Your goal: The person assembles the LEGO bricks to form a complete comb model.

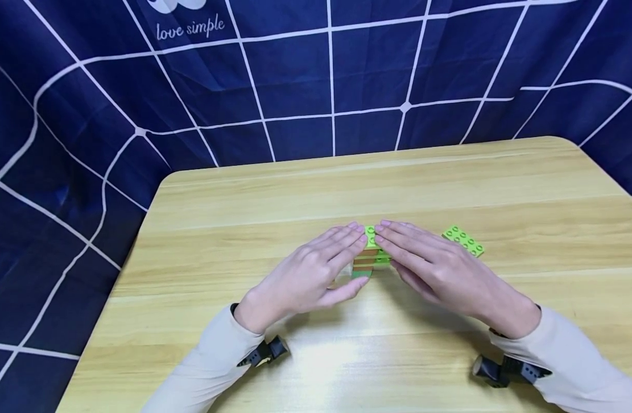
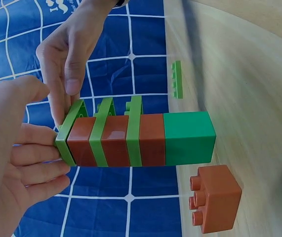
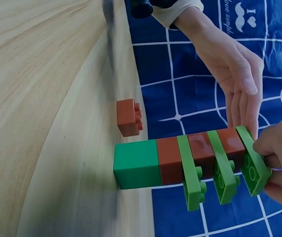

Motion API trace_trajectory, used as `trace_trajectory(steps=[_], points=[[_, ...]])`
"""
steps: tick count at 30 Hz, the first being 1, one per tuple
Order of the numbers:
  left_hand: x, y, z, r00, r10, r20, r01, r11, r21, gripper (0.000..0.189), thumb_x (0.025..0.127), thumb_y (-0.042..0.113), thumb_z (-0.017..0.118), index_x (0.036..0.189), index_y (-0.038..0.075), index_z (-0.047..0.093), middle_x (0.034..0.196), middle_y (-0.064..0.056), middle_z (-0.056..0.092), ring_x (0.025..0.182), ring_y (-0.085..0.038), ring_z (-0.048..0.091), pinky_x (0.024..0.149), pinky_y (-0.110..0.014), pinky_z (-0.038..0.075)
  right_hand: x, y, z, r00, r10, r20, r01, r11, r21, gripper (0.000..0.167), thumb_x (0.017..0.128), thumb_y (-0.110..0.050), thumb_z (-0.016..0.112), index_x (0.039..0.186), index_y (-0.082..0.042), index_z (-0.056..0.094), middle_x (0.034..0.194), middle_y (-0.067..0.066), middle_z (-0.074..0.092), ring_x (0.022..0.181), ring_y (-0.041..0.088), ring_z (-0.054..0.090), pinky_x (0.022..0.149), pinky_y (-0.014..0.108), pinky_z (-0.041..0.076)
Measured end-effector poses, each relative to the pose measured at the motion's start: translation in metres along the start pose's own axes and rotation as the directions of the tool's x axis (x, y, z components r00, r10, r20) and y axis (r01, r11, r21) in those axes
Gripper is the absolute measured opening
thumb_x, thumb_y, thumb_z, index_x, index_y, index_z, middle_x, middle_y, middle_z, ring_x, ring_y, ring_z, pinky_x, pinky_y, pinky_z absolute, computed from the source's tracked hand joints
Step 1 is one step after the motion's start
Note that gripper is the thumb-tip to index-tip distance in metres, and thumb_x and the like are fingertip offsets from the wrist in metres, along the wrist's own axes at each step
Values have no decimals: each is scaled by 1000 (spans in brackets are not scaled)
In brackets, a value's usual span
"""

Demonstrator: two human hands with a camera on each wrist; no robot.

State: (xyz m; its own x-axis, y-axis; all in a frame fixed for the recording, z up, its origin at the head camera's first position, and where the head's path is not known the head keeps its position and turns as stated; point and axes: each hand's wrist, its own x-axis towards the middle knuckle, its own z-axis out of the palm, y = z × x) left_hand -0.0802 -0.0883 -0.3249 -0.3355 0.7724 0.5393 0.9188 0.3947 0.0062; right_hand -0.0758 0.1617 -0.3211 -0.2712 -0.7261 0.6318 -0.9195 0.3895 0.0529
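A tower of toy building bricks (image 1: 364, 261) stands upright on the table between my hands. Its base is a dark green brick (image 2: 190, 138), and above it brown bricks (image 3: 170, 160) alternate with lime green plates (image 3: 223, 170) that stick out to one side. Straight fingers of my left hand (image 1: 310, 267) touch the left part of the top plate (image 1: 370, 236); its thumb points out, apart from the tower. My right hand (image 1: 439, 264) rests its fingertips on the right part of that same plate, fingers extended. Neither hand curls round the bricks.
A loose lime green plate (image 1: 462, 241) lies studs up beyond my right hand. One loose brown brick (image 2: 217, 197) stands on the wooden table (image 1: 233, 246) beside the tower's base, on the left-hand side. Behind the table hangs a dark blue checked cloth (image 1: 295, 74).
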Motion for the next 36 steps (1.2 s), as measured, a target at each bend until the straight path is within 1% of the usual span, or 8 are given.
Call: trace_trajectory(steps=[7, 12, 16, 21, 23, 31, 36], points=[[1, 2, -2, 999, -20, 41, 21, 999, -25, 62, 91, 36, 62, 132, -9, 52, 136, -25, 50, 134, -32, 43, 117, -34, 27, -1, 0, 0, 1000, 5, 5, -5, 1000, -15, 42, 104, -20, 36, 124, 8, 61, 130, 22, 58, 124, 32, 54, 116, 31, 30], [0, 2, -3, 997, -23, 72, 25, 999, -30, 71, 87, 41, 65, 134, -10, 48, 138, -26, 48, 135, -33, 41, 117, -34, 26, -1, 0, 1, 1000, 12, -9, -12, 1000, -11, 42, 104, -21, 37, 123, 7, 62, 128, 22, 60, 121, 33, 56, 115, 30, 31], [1, 1, -3, 997, -16, 82, 19, 999, -38, 74, 86, 42, 67, 134, -11, 48, 138, -27, 47, 134, -33, 41, 117, -34, 27, -1, -1, 1, 1000, 22, -14, -22, 1000, -9, 42, 104, -22, 37, 122, 7, 62, 127, 22, 61, 119, 33, 58, 115, 30, 31], [1, 1, -3, 996, -16, 85, 21, 999, -49, 73, 85, 41, 67, 134, -11, 49, 138, -26, 47, 133, -34, 42, 117, -33, 26, -1, -2, 0, 999, 38, -1, -38, 999, -16, 43, 104, -22, 36, 122, 7, 62, 127, 21, 61, 118, 34, 58, 115, 29, 31], [0, 2, -2, 996, -15, 84, 19, 999, -48, 73, 85, 41, 67, 134, -10, 49, 138, -26, 47, 134, -33, 42, 117, -33, 26, -1, -3, 1, 999, 38, -7, -38, 999, -19, 43, 104, -22, 36, 122, 7, 63, 127, 21, 61, 117, 34, 58, 115, 29, 31], [-6, 4, 0, 998, -4, 56, 6, 999, -36, 71, 85, 41, 67, 132, -9, 51, 137, -26, 48, 133, -32, 43, 116, -32, 28, -2, -7, 8, 995, -9, -95, 7, 1000, -21, 40, 103, -19, 38, 120, 7, 64, 126, 22, 61, 115, 36, 60, 114, 31, 34], [-9, 3, 1, 999, 10, 37, -8, 999, -45, 68, 85, 38, 67, 131, -10, 52, 136, -26, 50, 133, -32, 44, 116, -32, 29, -4, -9, 13, 992, -15, -125, 13, 1000, -16, 39, 102, -17, 40, 119, 8, 64, 125, 22, 62, 117, 35, 59, 113, 33, 36]])
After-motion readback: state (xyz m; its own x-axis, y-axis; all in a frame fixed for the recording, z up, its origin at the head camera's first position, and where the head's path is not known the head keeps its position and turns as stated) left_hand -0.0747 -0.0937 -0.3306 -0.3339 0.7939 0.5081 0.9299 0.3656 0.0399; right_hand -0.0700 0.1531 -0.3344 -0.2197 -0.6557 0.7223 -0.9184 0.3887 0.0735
